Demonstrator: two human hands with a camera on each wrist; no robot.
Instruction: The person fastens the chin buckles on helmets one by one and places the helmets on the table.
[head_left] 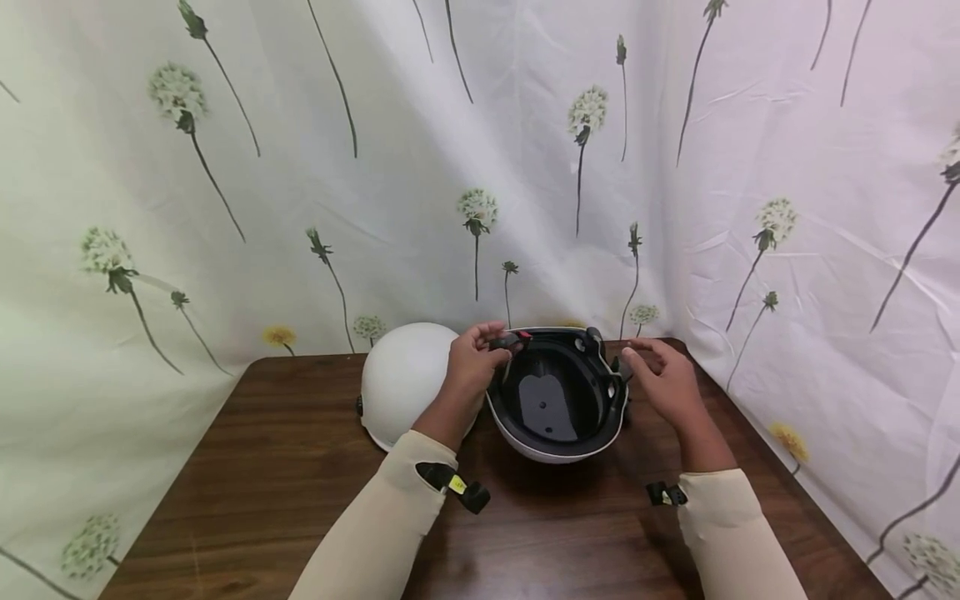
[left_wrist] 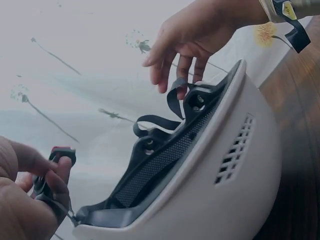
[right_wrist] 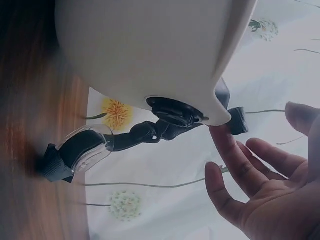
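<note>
A white helmet [head_left: 553, 455] lies upside down on the table, its black lined inside facing up. My left hand [head_left: 468, 367] is at its left rim and pinches a black strap buckle [left_wrist: 60, 154] with a red part. Beyond the right rim is my right hand [head_left: 666, 382], its fingers loosely spread. In the right wrist view a fingertip touches the shell's edge beside a short black strap end [right_wrist: 239, 121]. Another black strap [right_wrist: 125, 142] with a clear plastic piece hangs from the shell near a round black fitting [right_wrist: 174, 111]. Black strap loops [left_wrist: 155, 121] rise from the liner.
A second white helmet [head_left: 408, 375] sits dome up just left of the upturned one, partly behind my left forearm. Both rest on a dark brown wooden table [head_left: 262, 483]. A white curtain [head_left: 420, 183] printed with flowers hangs behind and along the right side.
</note>
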